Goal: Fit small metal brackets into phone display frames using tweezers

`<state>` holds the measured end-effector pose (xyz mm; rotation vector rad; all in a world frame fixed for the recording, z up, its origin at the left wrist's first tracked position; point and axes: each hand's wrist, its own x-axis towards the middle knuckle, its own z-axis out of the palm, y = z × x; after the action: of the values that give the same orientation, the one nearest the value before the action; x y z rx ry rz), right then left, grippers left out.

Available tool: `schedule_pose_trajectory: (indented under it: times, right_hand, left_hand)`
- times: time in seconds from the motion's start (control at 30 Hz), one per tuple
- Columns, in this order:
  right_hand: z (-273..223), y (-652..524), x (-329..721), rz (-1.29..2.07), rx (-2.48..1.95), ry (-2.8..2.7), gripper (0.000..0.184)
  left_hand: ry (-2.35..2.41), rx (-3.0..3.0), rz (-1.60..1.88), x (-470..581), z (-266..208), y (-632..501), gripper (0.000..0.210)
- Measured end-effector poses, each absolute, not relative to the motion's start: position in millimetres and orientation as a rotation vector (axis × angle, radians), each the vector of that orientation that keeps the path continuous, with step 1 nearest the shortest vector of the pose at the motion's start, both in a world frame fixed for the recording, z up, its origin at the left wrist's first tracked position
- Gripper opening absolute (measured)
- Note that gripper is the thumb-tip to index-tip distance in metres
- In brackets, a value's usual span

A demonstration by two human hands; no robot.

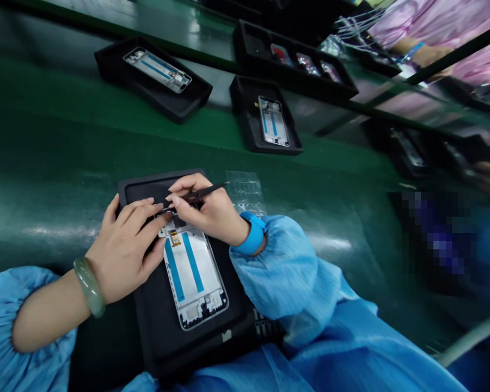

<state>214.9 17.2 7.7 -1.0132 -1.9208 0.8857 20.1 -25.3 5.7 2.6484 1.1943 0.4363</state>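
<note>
A phone frame [196, 267] with a silvery inner face and two blue strips lies in a black tray [153, 332]. A small golden flex piece [175, 239] sits near its upper end. My left hand [124, 242] is on that end, the thumb at the left edge and the fingers bent over the top, gripping it in place. Dark tweezers [206, 191] are pinched in my right hand [212, 212], their tips beside my left fingertips. What the tips touch is hidden by my fingers.
Beyond my hands, two black trays [147, 87] [249, 125] hold similar phone frames. A longer divided tray [245, 49] contains small parts. A clear plastic sheet [245, 190] lies right of my tray. Another person's pink sleeve [473, 43] shows at upper right; the far right is blurred.
</note>
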Motion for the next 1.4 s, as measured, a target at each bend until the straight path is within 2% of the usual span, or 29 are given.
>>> schedule_pose_trajectory:
  times: [0.57, 1.4]
  right_hand:
    - [8.1, 15.7, 213.4, 0.746, -0.968, -1.963, 0.010]
    - [10.2, 22.8, 210.8, 0.755, -0.968, -2.047, 0.012]
  left_hand:
    - [1.188, 2.656, 0.468, 20.8, 7.2, -25.1, 0.032]
    - [1.209, 2.605, 0.452, 20.1, 6.9, -25.2, 0.035]
